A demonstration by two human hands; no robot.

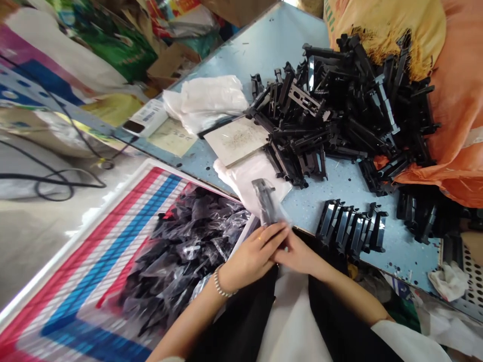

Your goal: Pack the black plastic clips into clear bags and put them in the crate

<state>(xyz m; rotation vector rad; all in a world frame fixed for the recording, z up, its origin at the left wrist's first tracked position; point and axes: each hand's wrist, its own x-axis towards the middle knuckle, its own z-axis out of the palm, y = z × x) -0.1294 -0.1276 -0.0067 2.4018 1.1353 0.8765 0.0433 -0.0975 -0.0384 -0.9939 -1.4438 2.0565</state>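
My left hand [252,257] and my right hand [298,254] meet at the table's near edge. Both are closed on a black plastic part in a clear plastic bag [268,203], which sticks up and away from me. The left hand wears a ring and a bead bracelet. Just right of my hands, a short row of black plastic parts [350,229] stands on the blue table [264,45]. A big heap of the same black parts [347,105] lies further back.
A striped woven sack [90,281] at my left holds several bagged black parts [188,246]. Stacks of clear bags [207,100] and a cardboard sheet [236,141] lie on the table. An orange sack [460,100] borders the right. Cables [56,176] run across the floor at left.
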